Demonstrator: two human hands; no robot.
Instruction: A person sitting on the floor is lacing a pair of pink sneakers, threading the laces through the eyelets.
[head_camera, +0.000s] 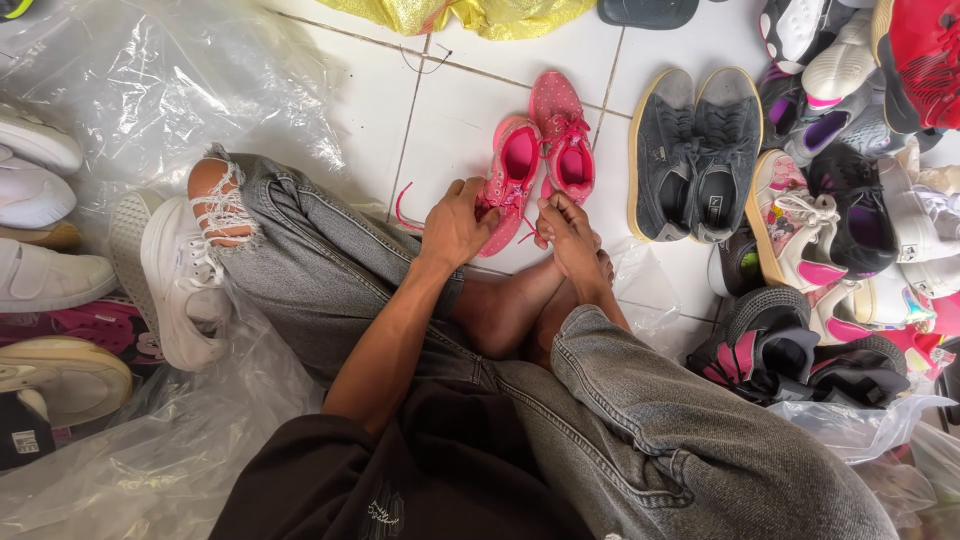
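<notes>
We see the left hand (455, 222) clenched on the near pink shoe (510, 180), fingers at its lace end. The right hand (568, 230) pinches the pink lace (527, 232) just beside that grip. A second pink shoe (565, 140) lies touching the first, beyond both hands, on the white tiled floor (450, 100). Right of the right hand sits a grey pair (695, 150).

Small sneakers (540, 160) lie left of larger pair (695, 155) (touching, seemingly), hands (455, 222) before them.
</notes>
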